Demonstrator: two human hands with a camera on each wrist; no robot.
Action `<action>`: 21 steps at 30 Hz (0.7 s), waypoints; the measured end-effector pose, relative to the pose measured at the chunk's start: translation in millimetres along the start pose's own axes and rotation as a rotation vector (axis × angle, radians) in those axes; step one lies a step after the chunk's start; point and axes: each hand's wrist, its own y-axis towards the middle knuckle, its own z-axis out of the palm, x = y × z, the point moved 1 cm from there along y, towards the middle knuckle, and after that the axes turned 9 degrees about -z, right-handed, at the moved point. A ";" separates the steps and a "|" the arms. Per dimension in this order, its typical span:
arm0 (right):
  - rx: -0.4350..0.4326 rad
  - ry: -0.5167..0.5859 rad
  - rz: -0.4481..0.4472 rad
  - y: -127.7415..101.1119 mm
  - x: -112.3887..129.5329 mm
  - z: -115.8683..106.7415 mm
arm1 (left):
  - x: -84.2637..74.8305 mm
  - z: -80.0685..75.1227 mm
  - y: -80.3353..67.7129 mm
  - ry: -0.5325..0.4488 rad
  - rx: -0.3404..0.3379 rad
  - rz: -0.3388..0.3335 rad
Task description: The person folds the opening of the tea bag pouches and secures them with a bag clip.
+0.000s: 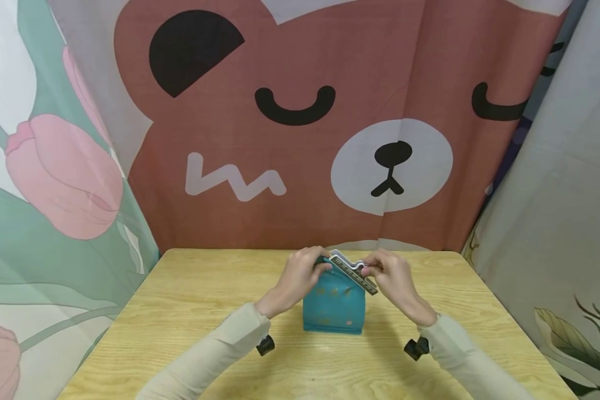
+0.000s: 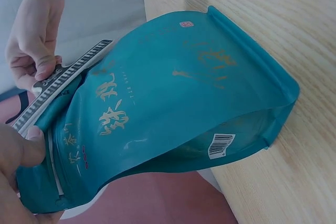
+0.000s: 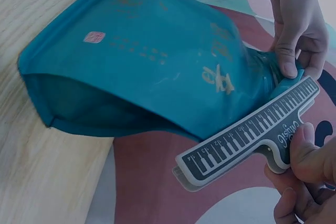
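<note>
A teal packaging bag [image 1: 333, 311] with gold lettering stands upright on the table. My left hand [image 1: 296, 279] grips one end of its folded top, thumb on the near side, as the left wrist view shows. In my right hand [image 1: 394, 284], the thumb and fingers pinch the handle of a long clip [image 3: 247, 132] with a piano-key print and small numbers. The clip lies slanted along the bag's top, its left end close to the left fingers. How far its jaws reach over the fold cannot be told. A barcode [image 2: 221, 146] shows on the bag's side.
The bag stands on a light wooden table [image 1: 205, 311]. Behind the table's far edge hangs a cloth with a bear print [image 1: 300, 166]. Flowered cloths hang at the left [image 1: 60, 178] and right [image 1: 555, 222].
</note>
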 end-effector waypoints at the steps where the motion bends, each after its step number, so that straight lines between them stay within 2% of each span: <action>1: 0.001 0.000 0.002 0.9 1.0 0.0 | 0.2 0.3 0.1 -0.002 -0.003 0.000; 11: 0.138 0.064 0.088 5.0 5.2 -1.0 | 2.1 -1.6 -1.2 0.015 0.007 -0.029; 19: 0.179 0.102 0.097 2.0 3.9 -4.8 | 4.8 -1.9 -3.8 0.029 -0.025 -0.002; 21: 0.178 0.109 0.102 1.4 3.0 -5.2 | 4.9 -1.3 -5.0 0.019 -0.032 -0.019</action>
